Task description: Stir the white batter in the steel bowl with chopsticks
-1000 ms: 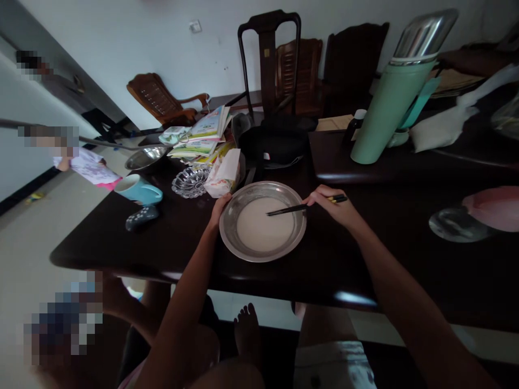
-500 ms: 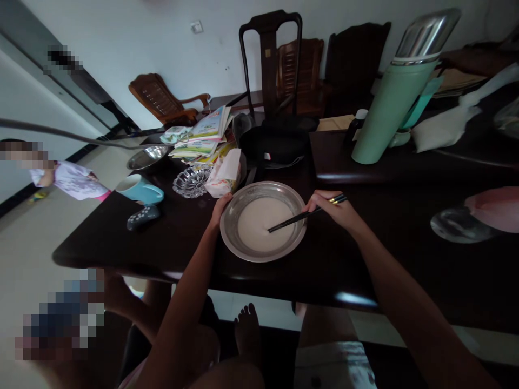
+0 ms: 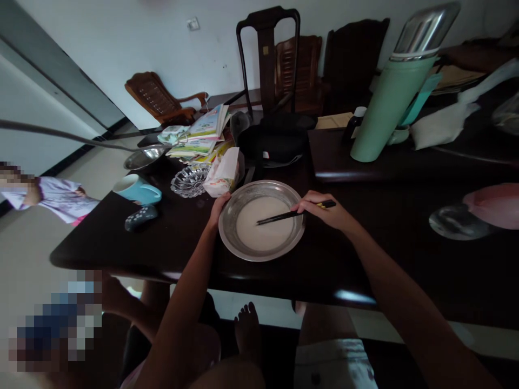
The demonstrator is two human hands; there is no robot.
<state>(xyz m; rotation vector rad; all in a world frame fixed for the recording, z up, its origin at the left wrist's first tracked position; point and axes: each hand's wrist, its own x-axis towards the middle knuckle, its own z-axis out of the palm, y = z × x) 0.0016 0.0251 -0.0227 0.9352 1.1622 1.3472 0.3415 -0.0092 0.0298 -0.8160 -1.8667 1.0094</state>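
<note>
A wide steel bowl (image 3: 227,233) stands on the dark table near its front edge. Inside it lies a smooth, off-white liquid (image 3: 267,235). My left hand (image 3: 220,208) grips the bowl's left rim, its fingers partly hidden behind the edge. Over the right rim, my right hand (image 3: 322,209) is closed around black chopsticks (image 3: 279,217) with gold bands near the top. Their tips reach into the liquid left of the bowl's middle.
Left of the bowl are a game controller (image 3: 141,217), a light blue mug (image 3: 133,189), a glass dish (image 3: 188,182) and a tissue pack (image 3: 223,175). A green thermos (image 3: 375,111) stands on a raised board behind. People (image 3: 60,197) are at the left.
My right hand and the chopsticks have shifted left, the tips moving left and slightly up across the liquid. My left hand stays on the rim. The person at far left has moved left.
</note>
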